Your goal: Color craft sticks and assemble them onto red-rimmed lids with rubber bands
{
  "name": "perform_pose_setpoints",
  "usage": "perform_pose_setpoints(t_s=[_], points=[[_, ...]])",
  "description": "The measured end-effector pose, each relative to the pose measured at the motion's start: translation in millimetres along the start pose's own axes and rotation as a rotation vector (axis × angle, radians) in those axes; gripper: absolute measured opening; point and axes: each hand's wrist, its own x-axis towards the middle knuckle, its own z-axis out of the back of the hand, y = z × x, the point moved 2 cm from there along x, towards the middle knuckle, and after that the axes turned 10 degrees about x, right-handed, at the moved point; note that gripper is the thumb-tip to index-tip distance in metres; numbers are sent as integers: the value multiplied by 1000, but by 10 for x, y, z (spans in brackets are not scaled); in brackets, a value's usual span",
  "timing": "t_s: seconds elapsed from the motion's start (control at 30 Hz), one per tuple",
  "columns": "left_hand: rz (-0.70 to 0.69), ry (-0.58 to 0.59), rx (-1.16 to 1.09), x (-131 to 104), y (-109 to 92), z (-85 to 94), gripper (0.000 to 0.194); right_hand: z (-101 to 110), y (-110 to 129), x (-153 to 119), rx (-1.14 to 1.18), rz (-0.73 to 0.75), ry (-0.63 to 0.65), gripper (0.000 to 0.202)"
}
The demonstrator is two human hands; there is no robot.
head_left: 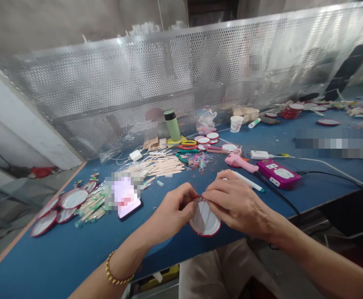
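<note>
A small round white disc with a red rim [205,226] is held at the table's front edge between my two hands. My left hand [181,205] pinches its upper left edge between thumb and fingers. On the upper right side, my right hand [236,203] has its fingers closed on the rim. Thin strands seem to run across the disc's face from the top, too fine to make out fully. Both hands' fingertips meet near the disc's top edge and hide part of it. Just beyond my right hand lies a white marker with a teal end [250,182].
Left of my hands lie a lit phone [126,197], wooden sticks [165,165] and several red-rimmed discs [74,199]. Ahead are colourful rubber bands [200,161], a green bottle [172,126] and a paper cup [236,123]. A pink glue gun [240,162] and purple power strip [278,173] sit right, with cables.
</note>
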Motion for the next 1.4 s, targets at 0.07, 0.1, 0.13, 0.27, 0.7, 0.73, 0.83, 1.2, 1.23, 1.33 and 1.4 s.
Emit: perform_pose_setpoints(t_s=[0.07,0.1,0.13,0.27,0.7,0.73,0.83,1.2,1.23,1.33,1.4], points=[[-9,13,7,-6,-7,4,4,4,-6,-18,51,-24,13,24],[-11,18,11,-10,-10,6,4,6,-8,-26,70,-39,19,23],[-14,22,18,-14,-13,8,4,7,-8,-34,84,-52,21,22],[-21,38,28,-22,-19,21,4,11,-2,-56,104,-87,26,19],[-1,78,-15,-48,-34,42,3,55,-44,-53,171,-50,79,25],[-1,78,-13,-48,-34,43,3,57,-45,-52,170,-47,77,25],[-5,83,-11,-42,-29,46,3,68,-36,-47,159,-41,87,26],[3,46,31,-26,20,18,8,141,-12,-76,42,-179,-34,21],[2,48,29,-24,16,19,7,124,-20,-75,68,-200,-29,21],[2,63,0,-18,4,26,7,61,-49,-53,250,-312,2,18],[4,66,-20,-13,1,36,8,27,-62,-36,391,-414,11,15]])
